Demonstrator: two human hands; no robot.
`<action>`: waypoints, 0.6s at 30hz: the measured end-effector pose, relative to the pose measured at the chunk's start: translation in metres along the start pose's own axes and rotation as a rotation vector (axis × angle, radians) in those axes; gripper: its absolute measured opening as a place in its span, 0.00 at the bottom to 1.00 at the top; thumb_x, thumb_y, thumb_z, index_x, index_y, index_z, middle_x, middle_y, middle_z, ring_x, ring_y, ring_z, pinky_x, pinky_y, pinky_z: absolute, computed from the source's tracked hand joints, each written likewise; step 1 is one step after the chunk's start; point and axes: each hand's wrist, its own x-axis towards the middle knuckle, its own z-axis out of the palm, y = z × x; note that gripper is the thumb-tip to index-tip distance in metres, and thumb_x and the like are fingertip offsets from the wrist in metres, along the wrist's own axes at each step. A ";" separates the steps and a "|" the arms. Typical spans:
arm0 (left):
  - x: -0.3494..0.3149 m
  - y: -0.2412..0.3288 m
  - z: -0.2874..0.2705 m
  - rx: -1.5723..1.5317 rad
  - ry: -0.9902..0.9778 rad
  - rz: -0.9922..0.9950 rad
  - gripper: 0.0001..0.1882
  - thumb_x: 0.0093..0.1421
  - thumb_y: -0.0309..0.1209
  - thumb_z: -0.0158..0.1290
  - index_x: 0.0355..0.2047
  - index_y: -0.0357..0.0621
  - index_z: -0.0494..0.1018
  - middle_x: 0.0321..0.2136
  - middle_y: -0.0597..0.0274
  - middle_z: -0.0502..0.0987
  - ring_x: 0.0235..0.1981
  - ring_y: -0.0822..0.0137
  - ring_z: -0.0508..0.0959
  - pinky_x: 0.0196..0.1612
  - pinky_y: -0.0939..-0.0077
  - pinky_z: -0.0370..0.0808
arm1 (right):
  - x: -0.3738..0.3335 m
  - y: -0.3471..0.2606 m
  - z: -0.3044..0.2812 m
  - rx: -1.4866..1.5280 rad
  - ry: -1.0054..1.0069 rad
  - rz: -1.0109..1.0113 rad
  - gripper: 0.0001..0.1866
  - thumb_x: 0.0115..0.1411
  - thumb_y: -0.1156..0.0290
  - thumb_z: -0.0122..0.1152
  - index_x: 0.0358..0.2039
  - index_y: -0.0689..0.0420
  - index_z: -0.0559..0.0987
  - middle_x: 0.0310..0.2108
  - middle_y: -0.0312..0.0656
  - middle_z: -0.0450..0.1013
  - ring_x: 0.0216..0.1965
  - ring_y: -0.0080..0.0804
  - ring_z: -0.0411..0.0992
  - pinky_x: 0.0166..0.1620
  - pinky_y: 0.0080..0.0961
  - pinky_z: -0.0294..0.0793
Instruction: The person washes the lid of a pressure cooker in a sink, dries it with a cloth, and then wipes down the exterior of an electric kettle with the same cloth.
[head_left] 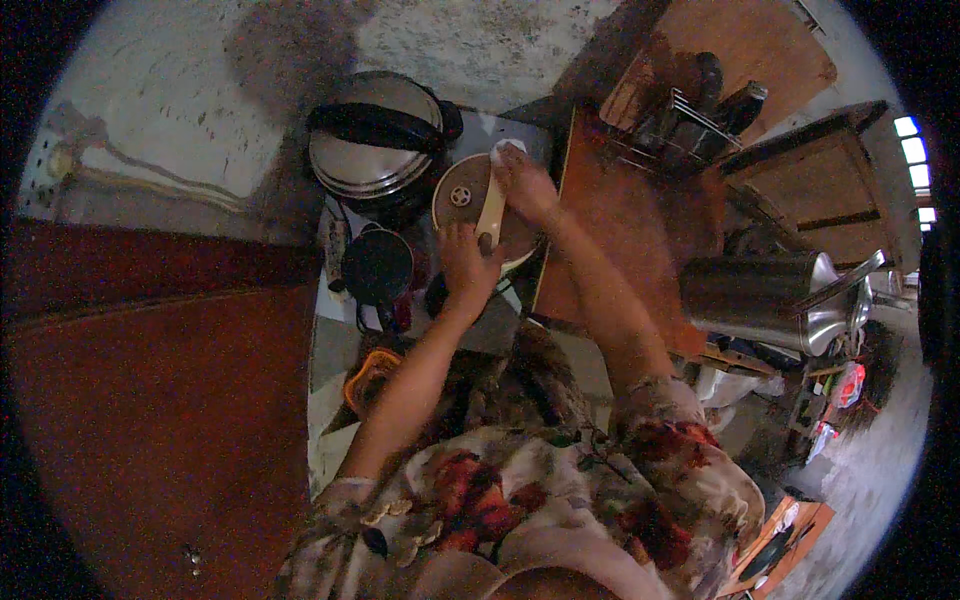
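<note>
A round cooker (460,172), with a greyish lid, a pale vent and a cream handle bar (491,216) across its top, stands in front of me. My left hand (470,262) is closed at the near end of the handle bar, thumb against it. At the far end, my right hand (526,187) presses a crumpled white cloth or tissue (508,148) against the bar and the lid's far edge. The right fingers are bent round the white piece. Both hands cover parts of the lid.
A silver-lidded pot (372,165) with a black handle stands at the far left. Closer in are a dark mug-like vessel (378,264) and an orange basket (371,381). At right are a brown tabletop (630,230), a wire rack of utensils (690,130) and a large steel container (760,300).
</note>
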 end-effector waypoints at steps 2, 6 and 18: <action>-0.003 -0.005 -0.006 0.016 0.076 0.087 0.26 0.44 0.34 0.66 0.40 0.38 0.68 0.36 0.48 0.71 0.42 0.44 0.70 0.50 0.48 0.64 | 0.017 -0.010 -0.022 0.083 -0.111 0.066 0.27 0.62 0.58 0.47 0.58 0.59 0.69 0.64 0.48 0.57 0.64 0.59 0.53 0.63 0.53 0.55; 0.005 -0.008 -0.009 -0.118 -0.132 -0.135 0.23 0.46 0.36 0.65 0.37 0.37 0.69 0.36 0.47 0.71 0.42 0.43 0.71 0.50 0.46 0.64 | -0.042 -0.012 0.015 -0.194 0.243 -0.342 0.24 0.63 0.61 0.48 0.58 0.56 0.69 0.64 0.47 0.58 0.63 0.58 0.56 0.64 0.47 0.55; 0.013 -0.028 -0.043 -0.058 -0.362 -0.103 0.26 0.51 0.38 0.58 0.48 0.35 0.70 0.46 0.40 0.72 0.49 0.41 0.70 0.54 0.53 0.66 | 0.014 -0.020 -0.006 0.010 -0.104 0.022 0.25 0.67 0.53 0.39 0.58 0.54 0.67 0.61 0.49 0.62 0.60 0.53 0.60 0.63 0.38 0.60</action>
